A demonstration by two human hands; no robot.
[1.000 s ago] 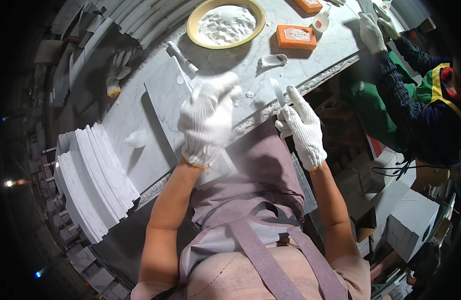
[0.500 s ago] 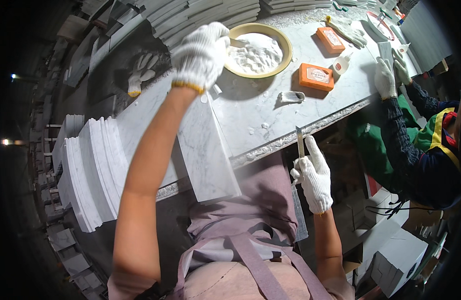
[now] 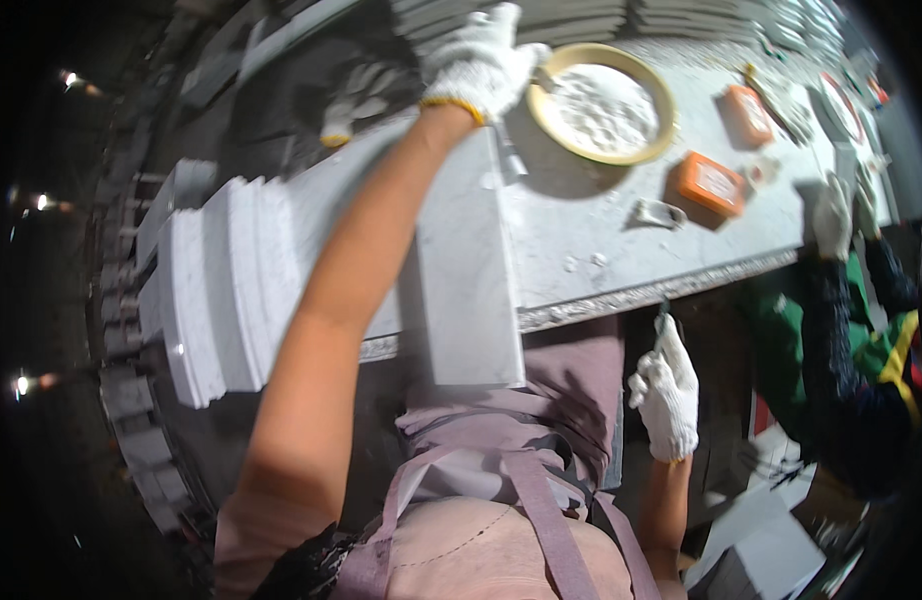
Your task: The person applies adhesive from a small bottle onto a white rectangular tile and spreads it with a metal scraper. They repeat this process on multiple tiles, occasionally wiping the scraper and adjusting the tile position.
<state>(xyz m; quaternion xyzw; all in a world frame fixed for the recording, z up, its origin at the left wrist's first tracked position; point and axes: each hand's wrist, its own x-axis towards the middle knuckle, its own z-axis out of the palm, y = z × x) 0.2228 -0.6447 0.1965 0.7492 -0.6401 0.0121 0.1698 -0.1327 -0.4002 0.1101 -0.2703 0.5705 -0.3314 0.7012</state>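
My left hand [image 3: 478, 68], in a white knit glove, is beyond the far end of a long grey marble strip [image 3: 471, 290], with thumb and fingers apart and nothing visible in them. Just right of it stands a yellow bowl [image 3: 664, 130] of white powdery material [image 3: 603, 108], a small flat stick [image 3: 544, 82] at its left rim. The marble strip lies across the table [image 3: 571, 225] and overhangs its near edge toward me. Off the table's front edge, my gloved right hand [image 3: 671, 405] is closed on a narrow-bladed knife [image 3: 665, 312], blade pointing away; its handle is hidden.
Orange boxes [image 3: 711, 185] and a short white roll-like piece [image 3: 659, 214] lie right of the bowl. Moulded marble pieces [image 3: 216, 290] stand at left. Loose gloves [image 3: 356, 100] lie beyond. A co-worker's gloved hands [image 3: 833, 215] work at the far right.
The view has shifted, moving the table and bowl rightward in the picture. My left hand has moved toward the far side and its fingers have spread; my right hand still grips the knife.
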